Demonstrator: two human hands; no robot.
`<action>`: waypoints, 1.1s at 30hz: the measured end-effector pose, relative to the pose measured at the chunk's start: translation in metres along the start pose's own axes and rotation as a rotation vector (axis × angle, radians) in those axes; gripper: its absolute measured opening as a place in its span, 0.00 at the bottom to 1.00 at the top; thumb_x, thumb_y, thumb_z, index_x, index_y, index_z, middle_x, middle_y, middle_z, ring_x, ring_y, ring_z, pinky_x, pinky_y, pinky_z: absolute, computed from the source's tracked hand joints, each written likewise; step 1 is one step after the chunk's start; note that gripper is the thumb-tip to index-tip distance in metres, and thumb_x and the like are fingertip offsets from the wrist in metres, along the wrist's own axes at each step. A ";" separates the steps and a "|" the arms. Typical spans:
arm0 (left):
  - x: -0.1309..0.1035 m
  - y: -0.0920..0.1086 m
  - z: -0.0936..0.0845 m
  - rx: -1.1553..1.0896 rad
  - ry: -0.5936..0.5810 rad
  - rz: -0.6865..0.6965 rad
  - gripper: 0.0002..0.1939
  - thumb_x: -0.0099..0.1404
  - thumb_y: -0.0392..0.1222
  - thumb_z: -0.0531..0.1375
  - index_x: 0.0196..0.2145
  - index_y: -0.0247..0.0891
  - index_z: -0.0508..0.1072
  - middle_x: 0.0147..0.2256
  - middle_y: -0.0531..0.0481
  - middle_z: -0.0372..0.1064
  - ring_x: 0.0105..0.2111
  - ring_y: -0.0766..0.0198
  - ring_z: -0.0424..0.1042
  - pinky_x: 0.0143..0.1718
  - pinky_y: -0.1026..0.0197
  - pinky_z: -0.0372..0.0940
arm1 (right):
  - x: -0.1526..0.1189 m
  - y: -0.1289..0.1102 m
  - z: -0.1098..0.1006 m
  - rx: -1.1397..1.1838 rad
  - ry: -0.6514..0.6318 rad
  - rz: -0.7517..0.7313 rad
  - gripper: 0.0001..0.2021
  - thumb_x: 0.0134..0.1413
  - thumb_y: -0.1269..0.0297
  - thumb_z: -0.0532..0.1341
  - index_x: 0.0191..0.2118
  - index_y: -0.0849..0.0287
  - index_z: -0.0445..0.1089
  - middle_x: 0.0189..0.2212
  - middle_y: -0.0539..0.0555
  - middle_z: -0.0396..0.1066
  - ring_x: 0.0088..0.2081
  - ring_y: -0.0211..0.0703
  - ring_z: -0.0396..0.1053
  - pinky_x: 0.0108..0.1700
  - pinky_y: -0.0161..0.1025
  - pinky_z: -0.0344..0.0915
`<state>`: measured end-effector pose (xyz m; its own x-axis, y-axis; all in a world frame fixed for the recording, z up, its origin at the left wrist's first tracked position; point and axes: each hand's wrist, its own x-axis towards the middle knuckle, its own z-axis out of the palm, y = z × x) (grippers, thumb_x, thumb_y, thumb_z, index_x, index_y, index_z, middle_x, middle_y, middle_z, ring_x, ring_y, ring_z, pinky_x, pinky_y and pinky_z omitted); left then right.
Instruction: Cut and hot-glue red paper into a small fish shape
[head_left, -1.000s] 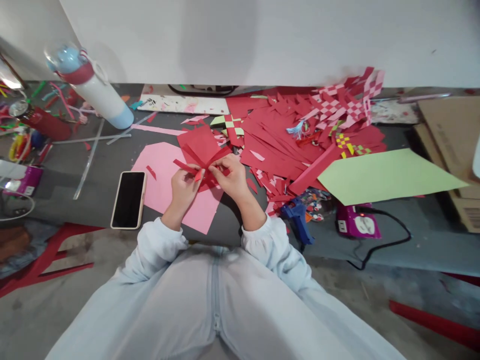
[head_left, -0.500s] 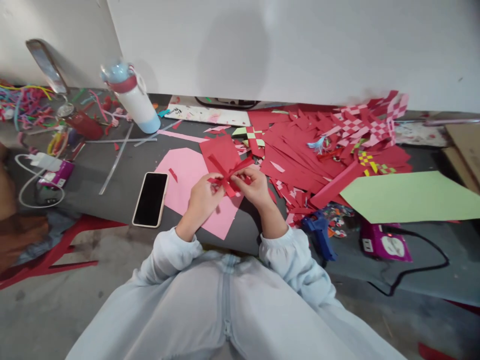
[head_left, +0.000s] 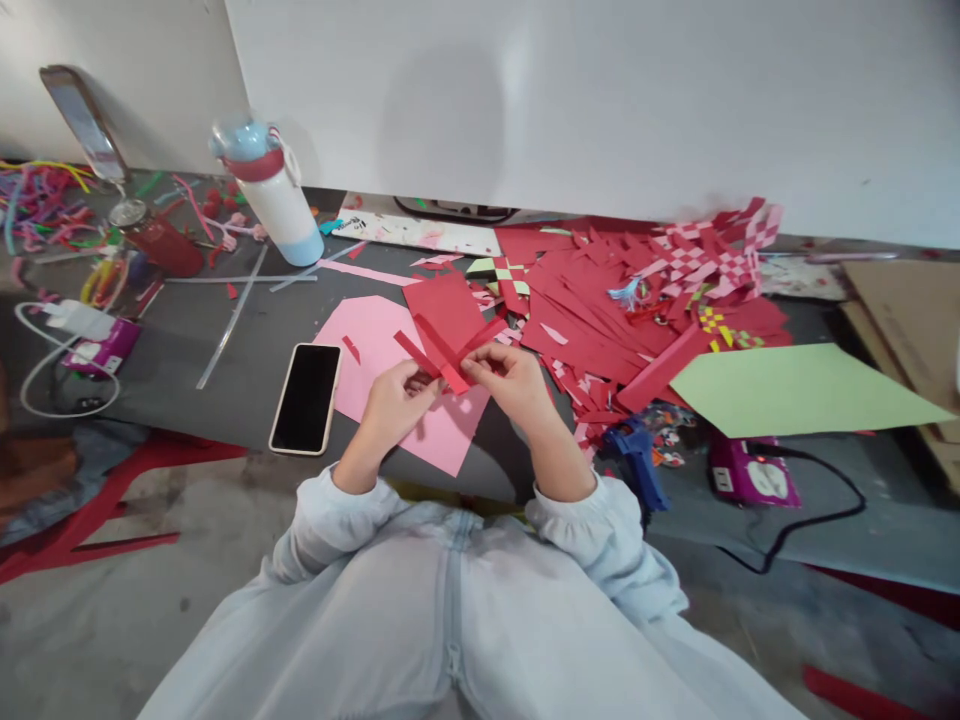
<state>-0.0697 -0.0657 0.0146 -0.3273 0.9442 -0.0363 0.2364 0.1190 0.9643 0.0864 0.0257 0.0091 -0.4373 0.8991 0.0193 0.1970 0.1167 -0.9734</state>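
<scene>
Several narrow red paper strips (head_left: 444,368) cross one another between my two hands. My left hand (head_left: 396,402) is closed in a pinch on their lower left part. My right hand (head_left: 511,385) pinches them from the right, thumb and forefinger together. Below both hands lies a pink paper sheet (head_left: 364,340) with angled corners, bearing a small red scrap (head_left: 351,350). A red paper piece (head_left: 442,305) overlaps the pink sheet just beyond the strips. Some of the strips' ends are hidden by my fingers.
A phone (head_left: 306,398) lies left of the pink sheet, with a bottle (head_left: 276,205) behind it. Red paper scraps (head_left: 585,300) heap up at the right. Nearer are a blue glue gun (head_left: 637,462), a light green sheet (head_left: 806,390) and a purple box (head_left: 754,472) with a black cable.
My hands have drawn slightly apart, the left moving a little to the left. The red strips between them have shifted and spread, one now pointing up and left. The view has turned slightly.
</scene>
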 end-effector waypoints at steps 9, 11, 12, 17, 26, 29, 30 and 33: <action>-0.002 -0.003 -0.001 -0.200 0.072 -0.073 0.12 0.52 0.47 0.69 0.28 0.36 0.75 0.26 0.51 0.74 0.27 0.64 0.73 0.30 0.63 0.66 | -0.030 -0.007 -0.006 0.005 -0.028 -0.050 0.12 0.52 0.57 0.65 0.41 0.55 0.79 0.37 0.54 0.79 0.36 0.42 0.72 0.39 0.41 0.66; -0.003 -0.004 -0.001 -0.265 0.092 -0.095 0.14 0.52 0.50 0.68 0.28 0.37 0.74 0.26 0.52 0.73 0.27 0.65 0.72 0.30 0.63 0.66 | -0.033 -0.005 -0.011 0.012 0.011 -0.036 0.12 0.54 0.57 0.64 0.41 0.55 0.79 0.37 0.54 0.79 0.36 0.42 0.72 0.39 0.40 0.67; -0.004 -0.004 -0.002 -0.298 0.092 -0.107 0.15 0.52 0.51 0.68 0.28 0.37 0.73 0.25 0.52 0.73 0.26 0.66 0.71 0.30 0.63 0.66 | -0.035 -0.004 -0.013 0.021 0.038 -0.019 0.12 0.55 0.56 0.64 0.40 0.56 0.79 0.36 0.54 0.79 0.36 0.42 0.72 0.39 0.40 0.67; -0.009 0.003 0.000 -0.436 0.056 -0.184 0.14 0.50 0.49 0.69 0.26 0.37 0.72 0.23 0.53 0.71 0.23 0.69 0.69 0.29 0.64 0.66 | -0.044 -0.003 -0.014 0.062 -0.132 0.053 0.21 0.57 0.43 0.60 0.35 0.57 0.80 0.30 0.54 0.79 0.34 0.43 0.73 0.38 0.39 0.69; -0.020 0.007 0.003 -0.459 -0.003 -0.253 0.14 0.48 0.50 0.68 0.25 0.37 0.72 0.23 0.52 0.69 0.23 0.69 0.66 0.27 0.64 0.63 | -0.052 -0.003 0.005 0.353 -0.246 0.198 0.32 0.47 0.26 0.57 0.27 0.54 0.76 0.26 0.54 0.77 0.29 0.46 0.73 0.34 0.44 0.72; -0.023 0.005 0.002 -0.433 -0.017 -0.245 0.15 0.48 0.50 0.69 0.27 0.37 0.73 0.24 0.52 0.71 0.23 0.69 0.66 0.28 0.64 0.64 | -0.050 -0.001 0.006 0.409 -0.159 0.241 0.30 0.42 0.27 0.62 0.25 0.54 0.73 0.22 0.54 0.75 0.27 0.47 0.73 0.32 0.44 0.73; -0.024 0.005 0.002 -0.419 -0.020 -0.240 0.15 0.49 0.50 0.69 0.27 0.37 0.74 0.24 0.52 0.71 0.24 0.69 0.66 0.28 0.64 0.64 | -0.049 0.000 0.006 0.410 -0.119 0.235 0.29 0.41 0.28 0.64 0.26 0.54 0.73 0.22 0.54 0.75 0.26 0.46 0.73 0.32 0.44 0.73; -0.026 0.004 0.002 -0.371 -0.036 -0.221 0.14 0.50 0.49 0.69 0.28 0.36 0.74 0.24 0.52 0.72 0.24 0.68 0.68 0.30 0.64 0.64 | -0.049 0.002 0.007 0.415 0.013 0.198 0.26 0.40 0.35 0.69 0.32 0.55 0.73 0.27 0.52 0.76 0.27 0.41 0.72 0.33 0.41 0.72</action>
<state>-0.0584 -0.0890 0.0187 -0.2994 0.9193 -0.2554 -0.1832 0.2073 0.9610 0.1023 -0.0205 0.0048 -0.4152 0.8925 -0.1765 -0.0936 -0.2348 -0.9675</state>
